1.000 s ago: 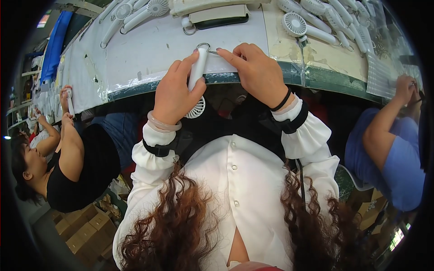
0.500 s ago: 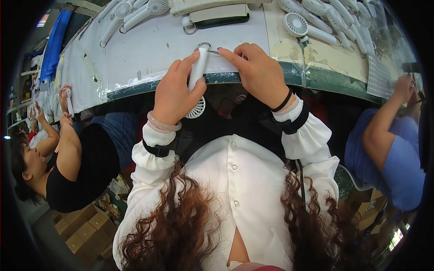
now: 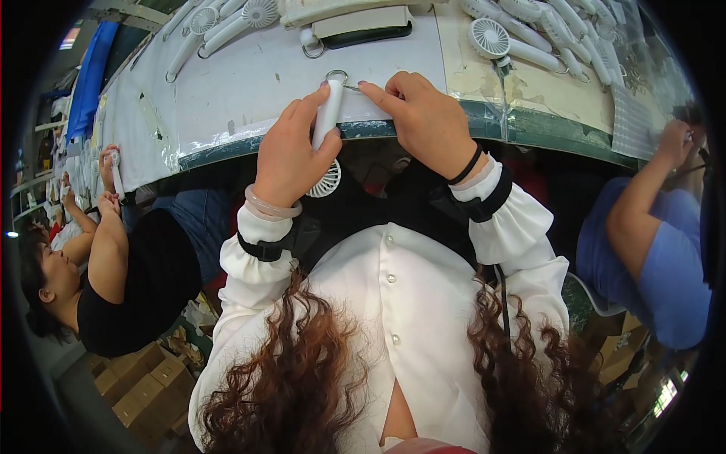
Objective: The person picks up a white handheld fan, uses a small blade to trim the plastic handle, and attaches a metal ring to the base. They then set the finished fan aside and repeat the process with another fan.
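Note:
My left hand (image 3: 293, 150) is closed around a white handheld fan (image 3: 327, 113), its round grille pointing down towards my lap and its handle end up over the table's front edge. A metal ring (image 3: 336, 75) sits at the handle end. My right hand (image 3: 431, 121) pinches a thin metal pin-like tool (image 3: 351, 87) between thumb and forefinger. The tool's tip is at the handle end, just below the ring; whether it enters the handle is too small to tell.
Several white fans (image 3: 491, 38) lie heaped at the right back, more fans (image 3: 219, 29) at the left back. A black-edged block (image 3: 363, 36) lies behind my hands. Co-workers sit on both sides, the left one holding a fan (image 3: 116, 170).
Both hands, the fan and the tool have shifted very slightly left in the view, along with the whole scene. The grip of each hand is the same.

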### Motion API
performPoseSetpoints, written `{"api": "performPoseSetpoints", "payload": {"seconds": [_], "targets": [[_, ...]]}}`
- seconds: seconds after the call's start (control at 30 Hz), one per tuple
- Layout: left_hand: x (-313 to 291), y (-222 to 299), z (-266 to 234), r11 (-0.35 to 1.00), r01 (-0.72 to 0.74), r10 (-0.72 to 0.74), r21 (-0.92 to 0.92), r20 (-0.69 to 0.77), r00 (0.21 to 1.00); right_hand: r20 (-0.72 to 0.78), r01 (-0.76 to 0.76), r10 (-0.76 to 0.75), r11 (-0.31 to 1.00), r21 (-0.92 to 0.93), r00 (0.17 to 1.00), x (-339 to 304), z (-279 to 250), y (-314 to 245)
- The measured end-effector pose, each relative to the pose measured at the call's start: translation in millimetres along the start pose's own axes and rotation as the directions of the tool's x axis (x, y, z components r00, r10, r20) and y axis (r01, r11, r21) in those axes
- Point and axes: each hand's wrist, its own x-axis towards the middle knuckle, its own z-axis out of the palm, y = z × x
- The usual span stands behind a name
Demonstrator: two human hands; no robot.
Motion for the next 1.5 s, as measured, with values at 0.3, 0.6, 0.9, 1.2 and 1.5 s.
{"api": "performPoseSetpoints", "payload": {"seconds": [0.3, 0.6, 0.9, 1.2, 1.5], "targets": [[0.4, -0.8, -0.6, 0.999, 0.028, -0.027, -0.025, 0.013, 1.000, -0.092, 0.052, -0.064, 0.990, -0.134, 0.994, -3.6, 7.4, -1.7], [-1.4, -12.5, -8.6, 0.899, 0.178, -0.121, -0.399, 0.163, 0.979, -0.213, -0.099, 0.125, 0.987, 0.130, 0.969, 2.6, 4.1, 7.3], [-9.9, -4.5, -12.2, 0.857, 0.100, -0.027, -0.506, 0.151, 0.988, 0.153, -0.322, 0.299, 0.678, 0.660, 0.942, 16.7, -4.2, -1.1], [-13.3, 1.2, -15.9, 0.865, 0.087, 0.005, -0.494, 0.182, 0.983, 0.220, -0.310, 0.218, 0.690, 0.654, 0.951, 19.5, -4.0, 0.1], [-13.6, -2.6, -14.4, 0.823, 0.140, -0.010, -0.550, 0.233, 0.972, 0.223, -0.307, 0.212, 0.692, 0.653, 0.951, 15.1, -3.1, 4.5]]}}
